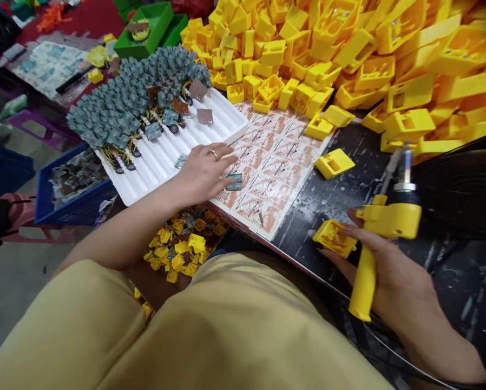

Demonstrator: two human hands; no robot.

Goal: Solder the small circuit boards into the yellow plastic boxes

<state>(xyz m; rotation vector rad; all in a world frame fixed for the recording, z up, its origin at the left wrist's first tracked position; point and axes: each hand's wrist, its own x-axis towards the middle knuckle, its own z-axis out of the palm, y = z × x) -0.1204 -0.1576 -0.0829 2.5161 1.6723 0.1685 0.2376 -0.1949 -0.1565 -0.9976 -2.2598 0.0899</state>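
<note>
Head view: black bench (pixel 297 241) in a cluttered workroom, patterned sheet (pixel 279 157) on top. Open yellow housing (pixel 333 236) near bench edge, cavity up, long axis slanting nearer rightward. Right hand (pixel 403 279): grip closed on it, pistol-shaped tool (pixel 393 219) too, nozzle pointing away. Left hand (pixel 204 170): palm down, grip open, fingers at green circuit board (pixel 236 182).

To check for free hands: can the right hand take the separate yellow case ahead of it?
Probably not now: the separate case is uncovered, but the right hand holds a yellow tool and another case.
</note>
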